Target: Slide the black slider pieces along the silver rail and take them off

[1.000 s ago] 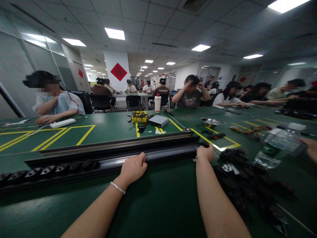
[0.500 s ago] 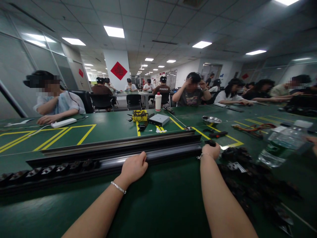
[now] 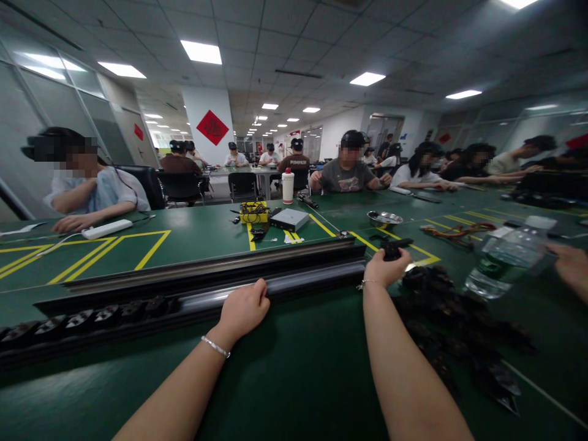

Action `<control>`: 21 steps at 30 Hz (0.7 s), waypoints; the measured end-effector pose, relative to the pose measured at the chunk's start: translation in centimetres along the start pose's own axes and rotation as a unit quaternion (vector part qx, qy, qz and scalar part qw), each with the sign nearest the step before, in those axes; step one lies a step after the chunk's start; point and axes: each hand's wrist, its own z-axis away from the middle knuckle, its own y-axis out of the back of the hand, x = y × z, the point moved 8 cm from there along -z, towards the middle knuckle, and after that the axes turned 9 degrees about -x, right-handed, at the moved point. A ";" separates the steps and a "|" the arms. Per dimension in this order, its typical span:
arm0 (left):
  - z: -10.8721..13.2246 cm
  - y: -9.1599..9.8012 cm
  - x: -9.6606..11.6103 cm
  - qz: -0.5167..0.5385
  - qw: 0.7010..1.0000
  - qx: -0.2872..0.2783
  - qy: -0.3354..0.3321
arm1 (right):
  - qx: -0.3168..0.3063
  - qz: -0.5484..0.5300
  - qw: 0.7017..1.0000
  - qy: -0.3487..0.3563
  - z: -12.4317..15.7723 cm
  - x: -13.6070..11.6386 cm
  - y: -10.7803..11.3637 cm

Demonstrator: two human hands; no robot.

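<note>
A long black channel [image 3: 316,277] lies across the green table, and my left hand [image 3: 243,309] is closed over its near edge around the middle. Several black modules with shiny metal parts on top [image 3: 108,315] sit in a row in the channel's left part; its right part shows a bare, shiny floor. Just past the channel's right end, my right hand [image 3: 388,269] grips a small black module [image 3: 393,250] that sticks up above the fingers. Loose black modules lie in a dark pile [image 3: 450,318] to the right of that hand, blurred in places.
A second dark rail [image 3: 211,260] lies behind the channel. Farther back are a grey box [image 3: 289,218], a yellow block with cables [image 3: 254,212], a white bottle [image 3: 288,187] and a metal bowl [image 3: 384,218]. At right stand a water bottle [image 3: 505,260] and another person's hand [image 3: 569,269].
My right hand has risen and turned slightly, showing more of the black module. My left hand stays on the channel. The person opposite has lowered their hands from their head.
</note>
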 end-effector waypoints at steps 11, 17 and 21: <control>0.3 0.2 0.4 -0.001 0.998 0.051 -0.038 | -0.178 0.207 0.946 0.177 5.0 -3.3 2.0; 0.8 0.7 0.2 0.030 0.993 0.100 -0.060 | -0.264 0.341 0.867 0.249 8.8 -2.8 3.1; 1.4 0.9 0.1 0.051 0.990 0.115 -0.066 | -0.278 0.375 0.851 0.241 9.3 -1.7 3.8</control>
